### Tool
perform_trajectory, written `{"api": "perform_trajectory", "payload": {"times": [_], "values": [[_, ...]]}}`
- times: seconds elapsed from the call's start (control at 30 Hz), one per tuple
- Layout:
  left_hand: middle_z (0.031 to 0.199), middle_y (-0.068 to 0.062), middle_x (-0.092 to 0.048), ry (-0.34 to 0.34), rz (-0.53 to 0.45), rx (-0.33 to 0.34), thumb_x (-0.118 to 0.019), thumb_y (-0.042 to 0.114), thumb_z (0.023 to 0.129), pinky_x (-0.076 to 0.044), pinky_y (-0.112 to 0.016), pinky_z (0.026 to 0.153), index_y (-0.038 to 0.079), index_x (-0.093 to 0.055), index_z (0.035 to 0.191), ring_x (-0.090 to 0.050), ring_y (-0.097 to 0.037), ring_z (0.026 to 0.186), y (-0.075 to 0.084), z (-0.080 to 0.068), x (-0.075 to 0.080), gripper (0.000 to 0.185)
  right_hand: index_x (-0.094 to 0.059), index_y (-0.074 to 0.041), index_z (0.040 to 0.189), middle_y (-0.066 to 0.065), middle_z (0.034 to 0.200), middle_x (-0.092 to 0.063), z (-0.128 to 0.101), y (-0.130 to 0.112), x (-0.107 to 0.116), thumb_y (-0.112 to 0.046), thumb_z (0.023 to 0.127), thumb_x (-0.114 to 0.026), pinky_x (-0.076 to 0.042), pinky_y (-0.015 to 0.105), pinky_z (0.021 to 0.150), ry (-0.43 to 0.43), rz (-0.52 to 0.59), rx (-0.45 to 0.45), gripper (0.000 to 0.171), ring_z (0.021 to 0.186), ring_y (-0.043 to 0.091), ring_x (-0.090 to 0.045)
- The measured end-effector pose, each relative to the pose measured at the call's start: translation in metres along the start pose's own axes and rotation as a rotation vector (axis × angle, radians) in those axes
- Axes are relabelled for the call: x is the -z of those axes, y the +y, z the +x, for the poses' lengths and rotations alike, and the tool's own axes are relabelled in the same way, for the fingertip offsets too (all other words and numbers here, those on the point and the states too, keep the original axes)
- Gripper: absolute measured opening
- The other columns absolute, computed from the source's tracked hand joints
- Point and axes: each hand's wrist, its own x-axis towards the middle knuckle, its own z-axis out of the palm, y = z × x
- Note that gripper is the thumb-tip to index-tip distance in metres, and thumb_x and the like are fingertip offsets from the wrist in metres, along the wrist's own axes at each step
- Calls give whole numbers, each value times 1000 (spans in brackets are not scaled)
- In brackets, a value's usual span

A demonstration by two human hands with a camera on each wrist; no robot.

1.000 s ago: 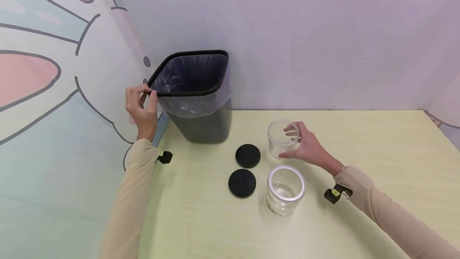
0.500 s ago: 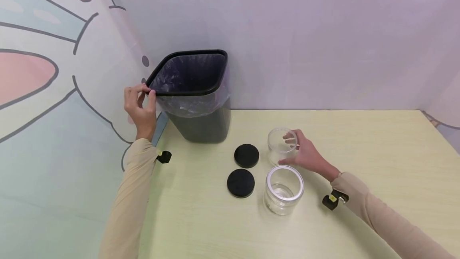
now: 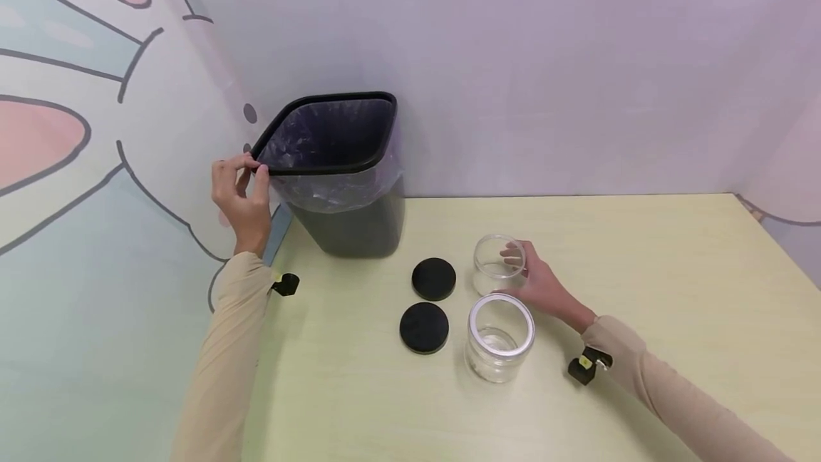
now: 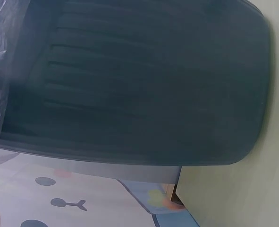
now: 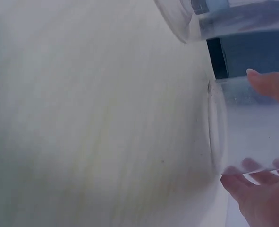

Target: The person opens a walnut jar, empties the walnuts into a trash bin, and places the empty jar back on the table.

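My left hand (image 3: 242,198) pinches the near left corner of the black rim of a dark trash bin (image 3: 359,223), which is lined with a clear plastic bag (image 3: 340,191). The bin's side (image 4: 148,85) fills most of the left wrist view. My right hand (image 3: 541,284) holds a clear open-topped jar (image 3: 497,269), fingers on its far side and thumb on the near side. The jar is upright, its base (image 5: 215,127) at or very close to the tabletop. Just nearer stands a second clear jar (image 3: 499,362) with a silvery rim.
Two round black lids (image 3: 434,279) lie on the pale wooden table (image 3: 641,255), left of the jars. A wall with a cartoon print (image 3: 154,162) rises along the left side, and a plain pale wall (image 3: 545,91) stands behind the table.
My right hand has lowered the jar and brought it closer to the second jar. The left hand keeps its pinch on the bin rim. The head view has shifted slightly.
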Motion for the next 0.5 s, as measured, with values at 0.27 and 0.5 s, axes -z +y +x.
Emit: {"api": "perform_trajectory", "payload": {"times": [0.27, 0.5], "values": [[95, -8, -54, -2, -10, 14, -61, -3, 82, -48, -40, 93, -19, -57, 89, -53, -35, 101, -2, 0, 0, 18, -35, 2, 130, 24, 119, -51, -8, -1, -3, -28, 62, -89, -49, 49, 84, 102, -94, -96, 92, 101, 38, -56], [114, -24, -56, -22, 130, 78, -61, -1, 86, -46, -39, 95, -16, -60, 100, -52, -26, 113, 10, -10, 2, 20, -36, 5, 128, 24, 111, -53, -11, -2, -1, -15, 65, -88, -54, 40, 78, 118, -20, -136, 84, 94, 36, -60]]}}
